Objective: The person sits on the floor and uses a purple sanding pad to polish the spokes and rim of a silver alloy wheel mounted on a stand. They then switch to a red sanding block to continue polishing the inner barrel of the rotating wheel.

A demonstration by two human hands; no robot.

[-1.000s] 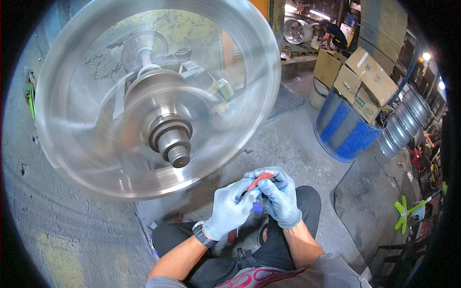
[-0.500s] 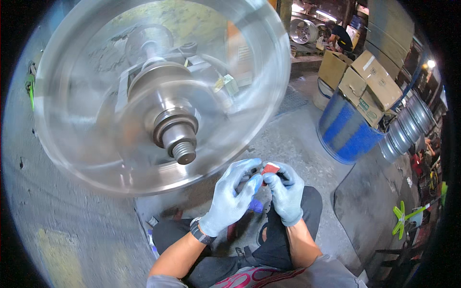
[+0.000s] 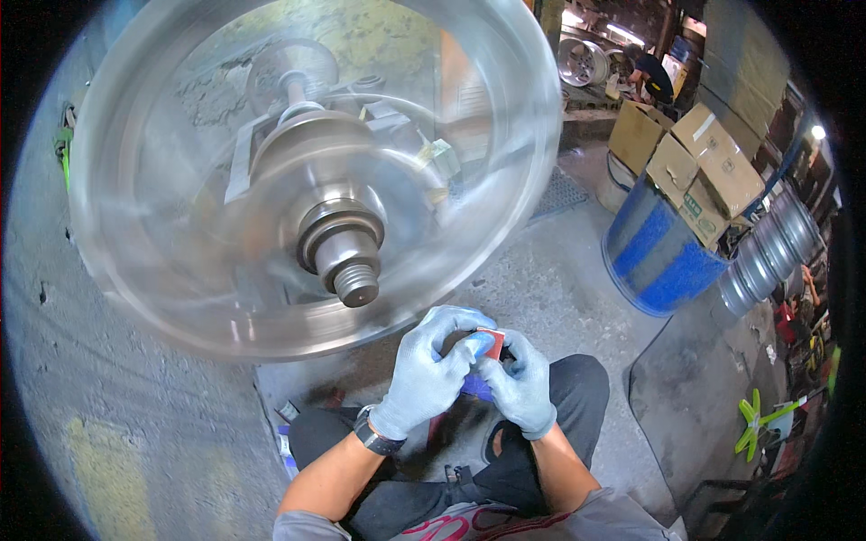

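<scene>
Between my gloved hands is a small folded piece of red sandpaper [image 3: 492,344] with a pale edge. My left hand [image 3: 428,370] pinches it between thumb and fingers. From the other side, my right hand [image 3: 521,383] grips it with curled fingers. Both gloves are grey, with blue on the left fingertips. Just ahead and to the left, a large metal wheel rim [image 3: 316,338] is blurred by spinning around a shaft with a threaded end [image 3: 356,284]. My hands are close to its lower right edge, apart from it.
Cardboard boxes [image 3: 713,162] sit on a blue barrel [image 3: 663,257] at the right, beside stacked metal rims [image 3: 771,248]. A dark mat [image 3: 695,388] and a green star-shaped base [image 3: 750,422] lie nearer. A person [image 3: 651,74] crouches far back.
Both hands have shifted slightly left and down with the sandpaper, which now shows more of its red face. The wheel keeps spinning; the whole view has tilted a little.
</scene>
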